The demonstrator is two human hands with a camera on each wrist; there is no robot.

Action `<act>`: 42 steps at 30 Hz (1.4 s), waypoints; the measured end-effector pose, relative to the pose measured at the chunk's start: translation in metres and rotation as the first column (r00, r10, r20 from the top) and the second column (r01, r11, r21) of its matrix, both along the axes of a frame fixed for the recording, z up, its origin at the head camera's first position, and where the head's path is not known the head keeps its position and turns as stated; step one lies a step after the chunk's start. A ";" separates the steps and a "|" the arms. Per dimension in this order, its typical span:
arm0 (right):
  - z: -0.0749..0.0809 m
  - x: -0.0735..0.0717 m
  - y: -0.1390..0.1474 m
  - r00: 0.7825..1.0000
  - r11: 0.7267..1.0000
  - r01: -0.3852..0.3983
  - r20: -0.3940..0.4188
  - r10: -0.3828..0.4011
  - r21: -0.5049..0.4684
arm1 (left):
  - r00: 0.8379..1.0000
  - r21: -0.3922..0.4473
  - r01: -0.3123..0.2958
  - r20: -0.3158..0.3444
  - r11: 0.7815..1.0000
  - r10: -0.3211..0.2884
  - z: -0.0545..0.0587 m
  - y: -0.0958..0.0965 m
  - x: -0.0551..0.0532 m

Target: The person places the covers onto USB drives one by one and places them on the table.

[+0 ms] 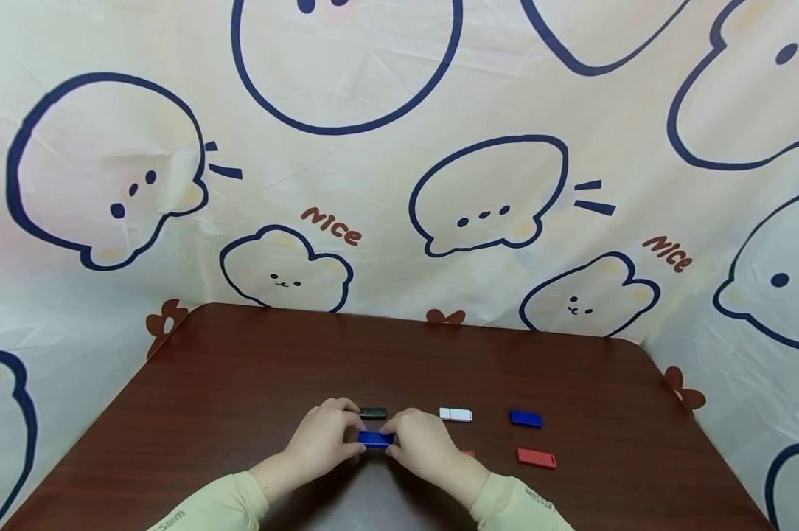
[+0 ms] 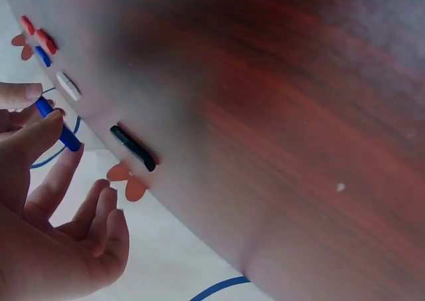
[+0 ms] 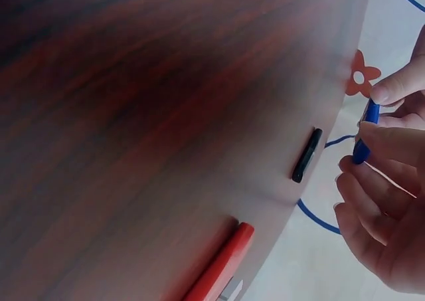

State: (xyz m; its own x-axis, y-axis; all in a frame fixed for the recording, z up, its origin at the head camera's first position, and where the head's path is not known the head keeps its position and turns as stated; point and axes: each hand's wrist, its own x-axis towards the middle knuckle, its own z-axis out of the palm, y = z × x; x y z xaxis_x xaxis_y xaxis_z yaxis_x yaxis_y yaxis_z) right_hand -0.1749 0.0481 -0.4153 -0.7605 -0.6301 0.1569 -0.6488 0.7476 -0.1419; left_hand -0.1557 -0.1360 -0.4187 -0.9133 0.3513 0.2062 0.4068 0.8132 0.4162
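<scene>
A blue USB flash drive (image 1: 376, 440) is held between both hands, above the near middle of the table. My left hand (image 1: 323, 435) pinches its left end with thumb and fingertip. At the other end, the thumb and finger of my right hand (image 1: 426, 442) grip it. Both wrist views show the blue stick (image 2: 70, 140) raised off the wood, other fingers loosely bent. Just beyond it lies a black flash drive (image 1: 374, 413), partly overlapped by the left fingers in the head view. Behind the right hand a red stick (image 1: 468, 453) is mostly hidden.
Right of the hands lie a white flash drive (image 1: 455, 414), a second blue one (image 1: 525, 419) and a red one (image 1: 536, 458). The dark wooden table (image 1: 240, 369) ends at the back against a curtain (image 1: 373, 169) printed with cartoon outlines.
</scene>
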 end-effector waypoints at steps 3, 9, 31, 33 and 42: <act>-0.003 0.000 -0.005 0.998 0.998 -0.014 -0.056 0.018 0.064 | 1.000 -0.017 0.001 -0.002 1.000 -0.001 -0.003 -0.002 0.000; -0.007 -0.001 -0.012 0.994 0.990 -0.032 -0.102 0.046 0.137 | 1.000 -0.042 -0.004 -0.028 0.999 0.003 -0.009 -0.005 0.000; -0.019 -0.001 -0.020 0.986 0.981 -0.037 -0.155 0.067 0.189 | 0.995 -0.163 -0.023 -0.100 0.986 0.007 -0.021 -0.005 -0.001; -0.019 -0.002 -0.020 0.986 0.981 -0.036 -0.156 0.066 0.189 | 0.994 -0.166 -0.023 -0.109 0.986 0.005 -0.021 -0.005 -0.002; -0.016 -0.002 -0.021 0.981 0.981 -0.031 -0.182 0.066 0.191 | 0.990 -0.163 -0.023 -0.140 0.986 0.000 -0.023 -0.006 -0.003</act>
State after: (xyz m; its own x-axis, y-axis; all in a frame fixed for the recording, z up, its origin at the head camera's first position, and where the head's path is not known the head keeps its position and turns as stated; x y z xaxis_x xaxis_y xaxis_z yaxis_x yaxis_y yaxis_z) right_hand -0.1768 0.0269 -0.4315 -0.6968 -0.6971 0.1687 -0.6866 0.7163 0.1241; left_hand -0.1586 -0.1420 -0.4418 -0.8840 0.3806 0.2716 0.4415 0.8706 0.2170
